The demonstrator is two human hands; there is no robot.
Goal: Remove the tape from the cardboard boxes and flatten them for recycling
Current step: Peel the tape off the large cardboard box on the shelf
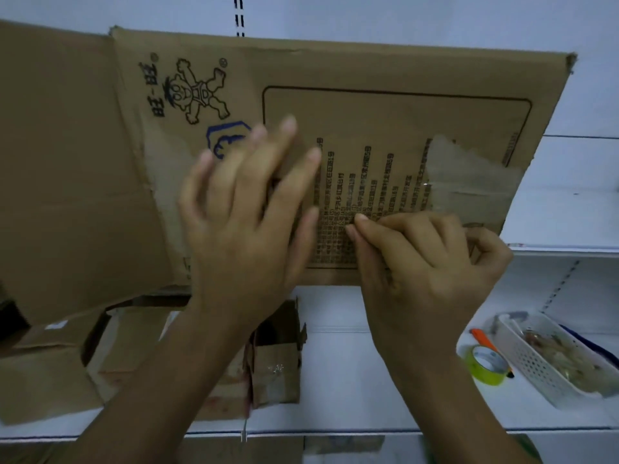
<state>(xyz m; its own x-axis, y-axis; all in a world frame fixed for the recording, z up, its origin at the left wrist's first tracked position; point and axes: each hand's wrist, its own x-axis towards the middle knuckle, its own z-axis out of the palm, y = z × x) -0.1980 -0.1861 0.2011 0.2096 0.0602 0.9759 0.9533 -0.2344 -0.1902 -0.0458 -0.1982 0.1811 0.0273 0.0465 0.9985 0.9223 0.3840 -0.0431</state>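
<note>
A large opened-out cardboard box with a printed cartoon logo and text stands upright against the white shelving in front of me. A torn, dull strip of tape crosses its right part. My left hand lies flat against the panel with fingers spread, blurred by motion. My right hand pinches at the box's surface with thumb and forefinger near the tape's lower edge; whether tape is between the fingers I cannot tell.
Several smaller cardboard boxes sit on the white shelf below at left. At right lie a green tape roll, an orange-handled cutter and a white perforated basket with scraps.
</note>
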